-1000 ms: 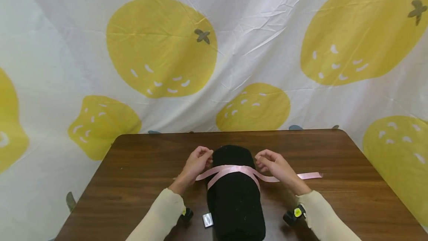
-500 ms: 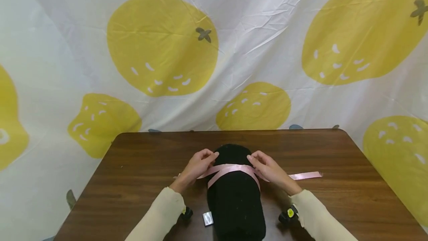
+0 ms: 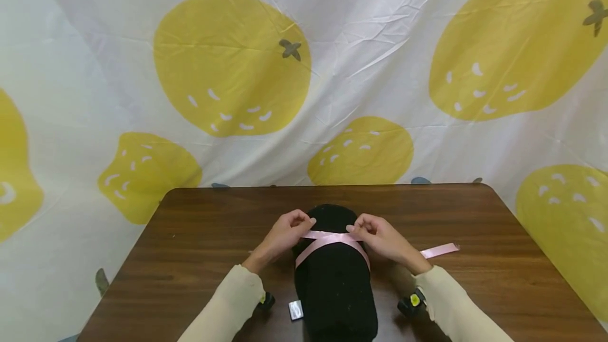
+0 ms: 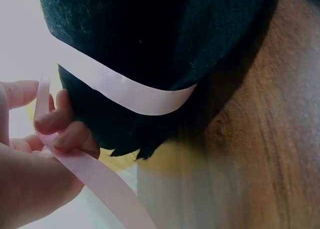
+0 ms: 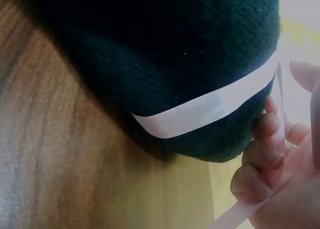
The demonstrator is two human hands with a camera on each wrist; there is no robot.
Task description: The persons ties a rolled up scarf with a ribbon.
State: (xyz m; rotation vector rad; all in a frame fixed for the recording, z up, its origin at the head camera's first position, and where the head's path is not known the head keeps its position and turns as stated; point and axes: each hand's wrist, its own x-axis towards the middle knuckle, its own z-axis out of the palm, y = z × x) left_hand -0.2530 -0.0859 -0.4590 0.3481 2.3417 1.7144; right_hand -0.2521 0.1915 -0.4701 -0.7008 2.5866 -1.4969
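Observation:
A pink satin ribbon (image 3: 332,238) wraps round a long black fuzzy bundle (image 3: 336,289), its two strands crossing on top. My left hand (image 3: 284,234) holds one strand just left of the crossing; in the left wrist view the ribbon (image 4: 142,96) runs down between thumb and curled fingers. On the other side, my right hand (image 3: 383,236) pinches the second strand close to the crossing. The right wrist view shows that strand passing through the curled fingers (image 5: 257,161) and trailing below them. A silvery-white label (image 3: 295,310) sticks out from the bundle's left side.
The bundle lies on a brown wooden table (image 3: 494,263). A loose ribbon end (image 3: 440,250) lies to the right, past the right wrist. Behind the table hangs a white cloth (image 3: 361,67) printed with yellow fruit. Black wrist cameras (image 3: 411,304) sit under the sleeves.
Both hands have come inward over the bundle, from beside it to near the crossing. They now hold the strands, which look straighter and tighter. The bundle has stayed in place.

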